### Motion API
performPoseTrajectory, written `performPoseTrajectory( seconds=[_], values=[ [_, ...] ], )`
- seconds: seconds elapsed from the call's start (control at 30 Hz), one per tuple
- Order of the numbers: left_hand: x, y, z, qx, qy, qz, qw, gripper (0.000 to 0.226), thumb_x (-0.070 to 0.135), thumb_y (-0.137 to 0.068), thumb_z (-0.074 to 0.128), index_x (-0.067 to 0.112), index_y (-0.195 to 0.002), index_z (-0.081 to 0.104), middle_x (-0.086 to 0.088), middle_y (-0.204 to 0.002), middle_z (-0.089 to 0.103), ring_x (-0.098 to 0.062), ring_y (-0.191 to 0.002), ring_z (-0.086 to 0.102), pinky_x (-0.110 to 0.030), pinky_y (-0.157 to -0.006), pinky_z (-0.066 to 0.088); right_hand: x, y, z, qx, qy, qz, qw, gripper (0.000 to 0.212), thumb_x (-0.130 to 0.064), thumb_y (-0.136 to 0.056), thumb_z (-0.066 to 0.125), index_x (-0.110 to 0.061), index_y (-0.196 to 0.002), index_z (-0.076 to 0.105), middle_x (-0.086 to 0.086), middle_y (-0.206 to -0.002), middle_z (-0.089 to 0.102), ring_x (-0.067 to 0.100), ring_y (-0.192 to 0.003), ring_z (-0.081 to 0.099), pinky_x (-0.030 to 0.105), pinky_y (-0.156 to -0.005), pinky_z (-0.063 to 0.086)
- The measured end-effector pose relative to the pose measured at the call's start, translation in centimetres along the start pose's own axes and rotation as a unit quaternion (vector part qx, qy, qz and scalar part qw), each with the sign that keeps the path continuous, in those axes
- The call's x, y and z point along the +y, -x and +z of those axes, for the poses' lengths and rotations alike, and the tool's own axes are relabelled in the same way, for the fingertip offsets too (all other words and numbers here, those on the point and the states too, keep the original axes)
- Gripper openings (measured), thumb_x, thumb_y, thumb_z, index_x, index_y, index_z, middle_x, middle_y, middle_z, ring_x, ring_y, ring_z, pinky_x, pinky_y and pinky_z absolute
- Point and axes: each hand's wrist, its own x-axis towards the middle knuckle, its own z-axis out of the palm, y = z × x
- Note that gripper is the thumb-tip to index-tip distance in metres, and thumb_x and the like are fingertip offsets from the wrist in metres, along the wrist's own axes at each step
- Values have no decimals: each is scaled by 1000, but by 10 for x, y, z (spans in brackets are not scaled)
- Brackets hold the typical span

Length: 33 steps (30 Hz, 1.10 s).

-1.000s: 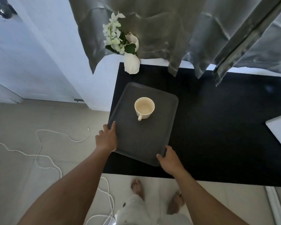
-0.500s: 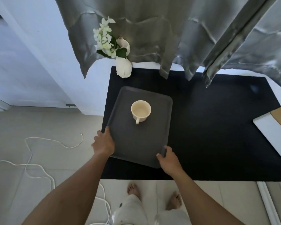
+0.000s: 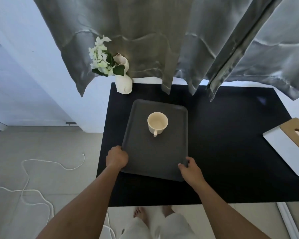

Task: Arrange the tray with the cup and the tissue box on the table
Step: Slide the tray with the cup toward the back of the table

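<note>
Overhead, grey curtains (image 3: 162,35) hang down to the far edge of the black table (image 3: 231,144), whose middle and right stretch lies open up to the tissue box (image 3: 286,149) at the right edge, cut off by the frame. On the table's left half sits the dark grey tray (image 3: 155,157), slightly skewed, its left side close to the table's left edge. A white vase (image 3: 123,83) of flowers stands at the far left corner, just beyond the tray. The cream cup (image 3: 157,122) sits upright on the tray's far half, handle toward the person. The left hand (image 3: 116,156) is curled around the tray's near-left rim; the right hand (image 3: 191,170) grips its near-right corner, thumb on top.
</note>
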Motion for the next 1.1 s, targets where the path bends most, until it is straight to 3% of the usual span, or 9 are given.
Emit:
performPoseTrajectory(
  seconds=[0.2,0.37,1.1],
  values=[
    [28,-7,-1,-18,55,-40,998,47,12,-96,40,10,-143,46,-19,-143,48,-39,-127,47,-42,-104,39,-19,-25,-25,6,-19,-2,1000,59,-31,-94,54,-20,-148,33,9,-145,45,30,-126,49,51,-103,46],
    [45,-31,0,-25,91,-61,994,49,11,-94,40,13,-142,48,-18,-143,48,-39,-126,49,-45,-106,43,-41,-49,-44,5,-27,-11,1000,57,-27,-97,53,-18,-149,32,9,-146,45,30,-130,46,42,-101,43],
    [84,-63,29,23,170,-68,983,50,6,-93,41,9,-142,45,-13,-141,53,-33,-129,49,-41,-111,37,-82,-116,-80,-46,29,-60,997,58,-30,-97,53,-19,-150,32,10,-147,44,28,-127,48,36,-94,42]
  ],
)
